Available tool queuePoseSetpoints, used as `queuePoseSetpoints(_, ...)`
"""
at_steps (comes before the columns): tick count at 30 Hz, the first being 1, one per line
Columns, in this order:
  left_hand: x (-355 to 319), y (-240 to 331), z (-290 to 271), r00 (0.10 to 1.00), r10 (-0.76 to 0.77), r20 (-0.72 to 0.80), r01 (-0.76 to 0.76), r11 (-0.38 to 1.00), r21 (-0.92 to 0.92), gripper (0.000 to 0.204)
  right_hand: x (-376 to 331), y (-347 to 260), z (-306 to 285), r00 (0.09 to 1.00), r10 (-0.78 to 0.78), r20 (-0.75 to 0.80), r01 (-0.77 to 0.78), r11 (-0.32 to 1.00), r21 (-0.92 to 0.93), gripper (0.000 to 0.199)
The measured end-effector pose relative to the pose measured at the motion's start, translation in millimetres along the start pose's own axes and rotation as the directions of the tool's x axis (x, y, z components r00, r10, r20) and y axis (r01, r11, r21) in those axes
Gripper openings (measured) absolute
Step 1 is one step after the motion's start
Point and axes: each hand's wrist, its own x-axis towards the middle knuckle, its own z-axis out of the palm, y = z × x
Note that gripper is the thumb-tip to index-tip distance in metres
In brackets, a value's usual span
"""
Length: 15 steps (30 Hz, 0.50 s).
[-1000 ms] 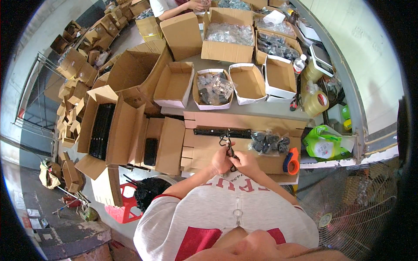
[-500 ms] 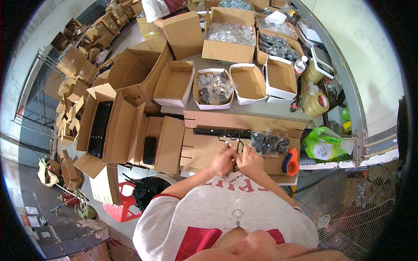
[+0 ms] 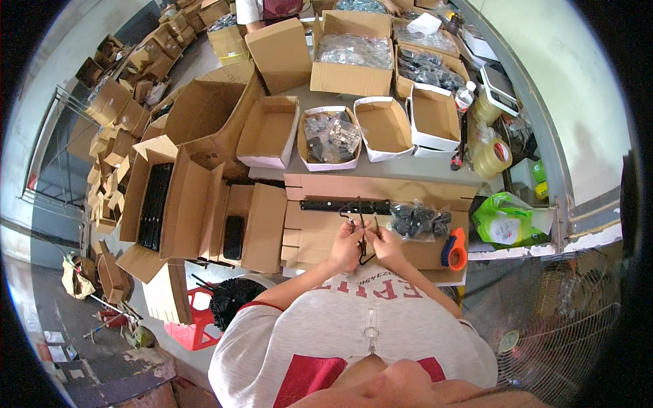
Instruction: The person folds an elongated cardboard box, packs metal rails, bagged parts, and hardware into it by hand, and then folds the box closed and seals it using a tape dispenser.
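Observation:
Close to my chest, over the flat cardboard, both hands are closed on thin black bent wire hooks (image 3: 361, 212). My left hand (image 3: 347, 246) pinches them from the left, fingers curled. On the other side, my right hand (image 3: 386, 246) grips the same bundle, its fingertips close to the left ones. The fingers hide where the wires cross. Just beyond lies a long black bar (image 3: 333, 205) with holes. A clear bag of black plastic parts (image 3: 420, 222) rests right of the hands, beside an orange and blue tape dispenser (image 3: 454, 250).
Shallow white-edged boxes (image 3: 384, 129) line the far side, one holding bagged parts. At left, an open carton (image 3: 155, 204) contains black bars, and a black phone (image 3: 233, 238) lies in another box. A green bag (image 3: 505, 221) sits right. A fan (image 3: 544, 333) stands lower right.
The black wire hooks have turned between my fingers, and my right hand has shifted slightly lower. At the far edge, the other person's torso shows further right in the picture.

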Motion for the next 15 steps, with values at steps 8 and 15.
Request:
queuePoseSetpoints(8,-8.7,7.9,7.3,0.985,-0.175,-0.015,0.175,0.981,0.077,0.006,14.6,24.6,18.4,0.994,-0.065,-0.092,0.098,0.897,0.431,0.015)
queuePoseSetpoints(15,-11.5,2.5,6.9,0.987,-0.145,-0.074,0.152,0.983,0.103,0.006,2.8,-0.1,10.0,0.993,0.061,0.100,-0.075,0.987,0.142,0.020)
